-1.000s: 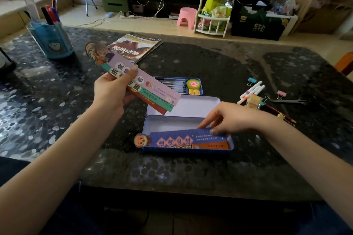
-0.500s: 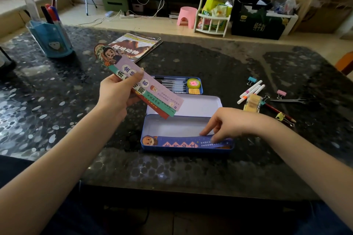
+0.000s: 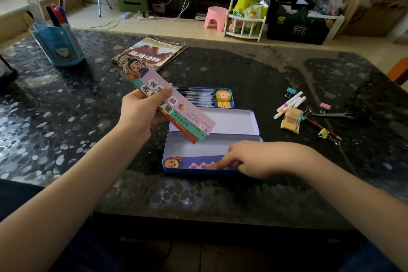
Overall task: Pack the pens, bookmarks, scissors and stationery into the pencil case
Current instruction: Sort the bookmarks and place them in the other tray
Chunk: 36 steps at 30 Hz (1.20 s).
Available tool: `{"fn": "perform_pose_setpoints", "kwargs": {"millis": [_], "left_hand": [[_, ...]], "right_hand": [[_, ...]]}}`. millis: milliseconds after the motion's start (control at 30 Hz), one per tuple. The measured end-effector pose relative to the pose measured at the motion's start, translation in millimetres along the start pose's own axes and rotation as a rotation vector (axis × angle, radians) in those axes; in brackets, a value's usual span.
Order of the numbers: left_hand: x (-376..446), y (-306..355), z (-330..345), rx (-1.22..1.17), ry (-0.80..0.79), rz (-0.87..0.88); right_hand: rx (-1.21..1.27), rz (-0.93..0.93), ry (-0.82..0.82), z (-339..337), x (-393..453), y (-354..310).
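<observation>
The blue tin pencil case (image 3: 198, 147) lies open near the table's front edge, its white lid (image 3: 231, 120) folded back. A blue bookmark (image 3: 189, 163) lies inside along the near wall. My right hand (image 3: 260, 159) presses it down with an extended fingertip. My left hand (image 3: 141, 110) grips a fan of several bookmarks (image 3: 172, 104) above the case's left end. An inner tray (image 3: 205, 97) with pens, a tape roll and erasers sits behind the lid. To the right lie white pens (image 3: 290, 105), scissors (image 3: 335, 114), a red pencil (image 3: 322, 128), binder clips (image 3: 324, 107) and a yellow packet (image 3: 291, 119).
A magazine (image 3: 152, 53) lies at the back centre of the dark pebble-patterned table (image 3: 66, 117). A blue pen holder (image 3: 58, 44) with markers and a ruler stands at the back left. Beyond the table are a pink stool (image 3: 215, 19), a white rack and storage boxes.
The blue bookmark has slid from lying over the case's front edge down inside it. My right hand moved lower with it, and my left hand brought the fanned bookmarks closer to the case.
</observation>
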<state>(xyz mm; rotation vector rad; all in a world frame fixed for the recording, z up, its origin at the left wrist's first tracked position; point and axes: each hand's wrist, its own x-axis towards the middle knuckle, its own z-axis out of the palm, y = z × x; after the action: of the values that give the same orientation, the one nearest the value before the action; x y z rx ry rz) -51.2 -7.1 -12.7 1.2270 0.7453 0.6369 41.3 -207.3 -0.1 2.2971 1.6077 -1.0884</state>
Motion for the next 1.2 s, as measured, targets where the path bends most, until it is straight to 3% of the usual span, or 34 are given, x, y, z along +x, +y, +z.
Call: {"fn": "perform_pose_setpoints", "kwargs": {"millis": [167, 333, 667, 833, 1000, 1200], "left_hand": [[-1, -2, 2, 0.019, -0.015, -0.006], [-2, -5, 3, 0.039, -0.028, -0.026], [-6, -7, 7, 0.052, -0.06, -0.055], [-12, -10, 11, 0.025, -0.121, -0.134], [-26, -14, 21, 0.087, -0.242, -0.145], [-26, -9, 22, 0.132, -0.361, -0.259]], "right_hand": [[0.054, 0.031, 0.212, -9, -3, 12], [0.096, 0.154, 0.012, -8, -6, 19], [0.102, 0.131, 0.069, -4, -4, 21], [0.37, 0.066, 0.379, -8, 1, 17], [0.704, -0.01, 0.558, -4, 6, 4], [0.763, 0.181, 0.627, -5, 8, 18]]}}
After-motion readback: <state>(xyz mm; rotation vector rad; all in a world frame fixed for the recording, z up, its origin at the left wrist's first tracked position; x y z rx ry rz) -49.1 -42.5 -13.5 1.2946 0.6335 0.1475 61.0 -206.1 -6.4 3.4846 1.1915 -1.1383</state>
